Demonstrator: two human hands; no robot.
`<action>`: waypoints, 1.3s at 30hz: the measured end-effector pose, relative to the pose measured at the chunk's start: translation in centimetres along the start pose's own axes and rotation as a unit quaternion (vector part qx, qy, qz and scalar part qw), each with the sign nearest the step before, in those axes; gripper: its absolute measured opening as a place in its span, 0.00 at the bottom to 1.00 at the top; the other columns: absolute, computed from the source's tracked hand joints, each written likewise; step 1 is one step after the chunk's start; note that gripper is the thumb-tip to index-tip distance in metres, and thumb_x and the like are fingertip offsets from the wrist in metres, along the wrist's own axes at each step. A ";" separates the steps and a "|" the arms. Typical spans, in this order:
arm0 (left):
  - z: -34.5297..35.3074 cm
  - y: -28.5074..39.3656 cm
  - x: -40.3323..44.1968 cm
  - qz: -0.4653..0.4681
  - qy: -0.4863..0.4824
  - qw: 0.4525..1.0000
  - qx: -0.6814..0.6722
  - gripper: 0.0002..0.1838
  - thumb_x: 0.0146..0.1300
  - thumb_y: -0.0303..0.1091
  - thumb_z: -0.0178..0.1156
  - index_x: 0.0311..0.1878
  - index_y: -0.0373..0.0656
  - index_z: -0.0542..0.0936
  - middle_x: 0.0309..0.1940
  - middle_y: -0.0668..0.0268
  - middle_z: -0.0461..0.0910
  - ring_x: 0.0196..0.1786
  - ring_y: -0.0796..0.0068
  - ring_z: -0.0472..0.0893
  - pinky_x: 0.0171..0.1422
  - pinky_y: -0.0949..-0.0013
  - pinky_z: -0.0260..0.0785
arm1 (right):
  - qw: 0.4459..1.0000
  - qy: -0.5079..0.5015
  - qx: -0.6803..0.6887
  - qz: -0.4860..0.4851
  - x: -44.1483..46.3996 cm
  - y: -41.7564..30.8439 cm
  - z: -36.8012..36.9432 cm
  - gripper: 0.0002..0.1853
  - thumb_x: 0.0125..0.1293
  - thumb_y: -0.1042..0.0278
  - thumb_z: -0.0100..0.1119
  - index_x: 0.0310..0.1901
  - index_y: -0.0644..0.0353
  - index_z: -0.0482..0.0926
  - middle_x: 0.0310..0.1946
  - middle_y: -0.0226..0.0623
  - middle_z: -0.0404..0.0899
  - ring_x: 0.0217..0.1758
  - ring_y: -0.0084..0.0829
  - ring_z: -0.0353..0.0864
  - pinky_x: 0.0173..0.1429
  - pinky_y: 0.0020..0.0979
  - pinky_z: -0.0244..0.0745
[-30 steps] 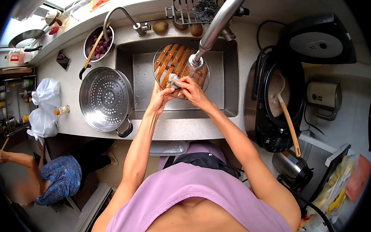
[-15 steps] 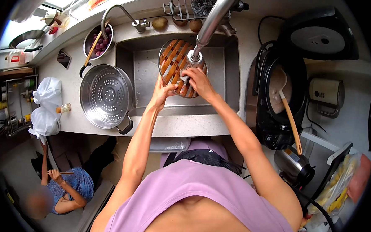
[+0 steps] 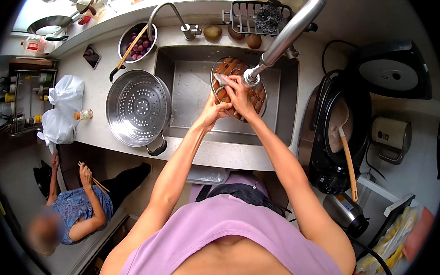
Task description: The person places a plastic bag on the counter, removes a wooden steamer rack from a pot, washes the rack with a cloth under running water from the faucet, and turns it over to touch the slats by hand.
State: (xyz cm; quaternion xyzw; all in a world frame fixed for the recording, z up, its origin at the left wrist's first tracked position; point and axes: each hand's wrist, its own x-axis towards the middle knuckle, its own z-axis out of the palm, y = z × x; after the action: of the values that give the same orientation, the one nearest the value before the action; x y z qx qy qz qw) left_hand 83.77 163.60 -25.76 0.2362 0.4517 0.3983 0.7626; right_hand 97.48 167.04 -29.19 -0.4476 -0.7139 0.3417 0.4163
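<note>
One round, brown-slatted rack (image 3: pixel 230 66) is held over the sink (image 3: pixel 192 103) before us: a person's left hand (image 3: pixel 213 112) grips its near-left rim, fingers curled, while the right hand (image 3: pixel 240 95) pinches a pale cloth (image 3: pixel 220 79) against the slats. Just beyond the right hand hangs a steel tap (image 3: pixel 295 29); left of both hands sits a perforated pan (image 3: pixel 142 123), and well to their right an open cooker (image 3: pixel 330 180) holds a long-handled spoon (image 3: pixel 348 165).
</note>
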 end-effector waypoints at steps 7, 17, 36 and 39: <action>2.7 0.3 -2.9 -0.022 -0.047 0.998 -0.048 0.50 0.57 0.14 0.52 0.76 0.64 0.41 0.70 0.50 0.55 0.52 0.55 0.80 0.50 0.59 0.81 | 0.972 0.078 0.115 0.188 1.1 4.2 -3.0 0.14 0.64 0.76 0.53 0.52 0.65 0.78 0.52 0.46 0.79 0.56 0.45 0.75 0.60 0.39 0.68; 1.4 -1.7 -3.2 -0.042 -0.024 0.998 -0.047 0.50 0.56 0.13 0.51 0.76 0.66 0.43 0.69 0.53 0.59 0.57 0.60 0.78 0.48 0.60 0.82 | 0.911 -0.163 -0.162 0.342 -1.5 5.5 -3.8 0.20 0.69 0.77 0.44 0.61 0.58 0.73 0.59 0.46 0.75 0.61 0.47 0.75 0.61 0.41 0.69; 5.0 -2.1 -2.1 0.057 0.021 0.996 -0.069 0.53 0.51 0.16 0.51 0.77 0.65 0.40 0.59 0.58 0.68 0.40 0.73 0.79 0.34 0.68 0.77 | 0.973 -0.087 0.101 0.190 -0.9 4.7 -4.8 0.21 0.71 0.77 0.41 0.64 0.59 0.71 0.62 0.41 0.74 0.65 0.37 0.72 0.69 0.33 0.61; 4.3 -2.5 -0.6 0.070 0.036 0.994 -0.082 0.52 0.52 0.18 0.52 0.77 0.63 0.40 0.58 0.59 0.69 0.42 0.71 0.79 0.34 0.69 0.77 | 0.990 -0.121 -0.035 0.069 -2.8 -0.7 -5.5 0.19 0.71 0.75 0.45 0.61 0.58 0.74 0.58 0.44 0.77 0.62 0.37 0.75 0.65 0.33 0.65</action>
State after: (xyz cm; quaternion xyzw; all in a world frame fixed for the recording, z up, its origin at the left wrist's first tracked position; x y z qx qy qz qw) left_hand 88.35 161.62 -25.21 0.1898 0.4267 0.4949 0.7328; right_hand 102.89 164.82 -27.10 -0.4655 -0.7379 0.3959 0.2866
